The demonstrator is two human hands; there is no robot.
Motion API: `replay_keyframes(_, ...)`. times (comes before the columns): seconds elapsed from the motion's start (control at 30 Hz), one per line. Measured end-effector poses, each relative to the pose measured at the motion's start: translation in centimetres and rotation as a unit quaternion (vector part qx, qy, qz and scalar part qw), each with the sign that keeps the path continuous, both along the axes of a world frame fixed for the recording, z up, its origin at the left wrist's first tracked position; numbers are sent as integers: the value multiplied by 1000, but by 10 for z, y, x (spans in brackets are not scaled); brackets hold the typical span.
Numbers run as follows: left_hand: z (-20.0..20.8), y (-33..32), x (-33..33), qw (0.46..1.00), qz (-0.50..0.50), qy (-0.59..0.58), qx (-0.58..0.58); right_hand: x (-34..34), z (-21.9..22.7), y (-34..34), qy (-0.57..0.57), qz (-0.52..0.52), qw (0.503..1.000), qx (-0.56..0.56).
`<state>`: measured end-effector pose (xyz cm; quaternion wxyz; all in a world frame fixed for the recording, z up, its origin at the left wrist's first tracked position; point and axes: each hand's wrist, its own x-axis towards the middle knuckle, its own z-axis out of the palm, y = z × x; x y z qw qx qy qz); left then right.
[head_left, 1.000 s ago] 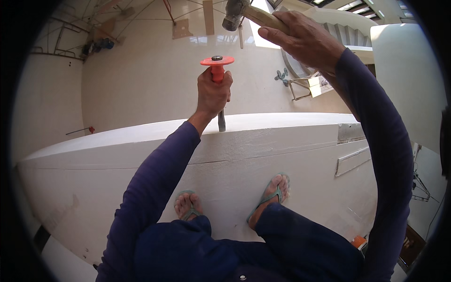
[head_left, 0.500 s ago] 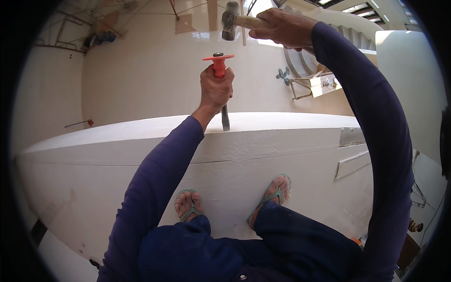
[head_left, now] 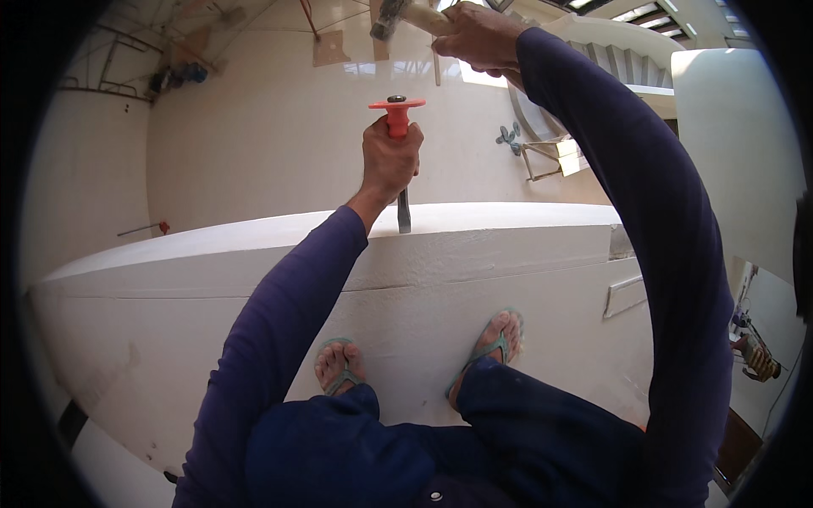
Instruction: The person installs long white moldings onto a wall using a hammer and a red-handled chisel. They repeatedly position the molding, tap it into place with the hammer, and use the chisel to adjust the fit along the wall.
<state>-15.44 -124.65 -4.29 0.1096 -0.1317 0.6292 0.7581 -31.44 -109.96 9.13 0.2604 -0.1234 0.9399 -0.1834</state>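
hammer (head_left: 388,20) shifted leftward, right fingers (head_left: 447,44) gripping it; chisel (head_left: 404,215) passes through clenched left fingers (head_left: 412,142).

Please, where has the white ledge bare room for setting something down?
The ledge is bare between the two sandals, and left of the left sleeve. It is crowded around the chisel in the left hand and the hammer in the right hand.

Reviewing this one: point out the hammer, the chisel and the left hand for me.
hammer (head_left: 428,19): head view, on the pale handle, close to the hammer's head
chisel (head_left: 397,124): head view, on the red grip, under its round guard
left hand (head_left: 389,161): head view, on the back of the hand
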Motion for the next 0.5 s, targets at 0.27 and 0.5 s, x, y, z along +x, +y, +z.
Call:
replay_keyframes(0.27,-16,-1,-3,999,-1,-39,20,-14,4,4,27,-16,999,-25)
replay_keyframes(0.5,-21,-5,-1,998,0,-54,14,1,-5,-10,-57,157,968,185)
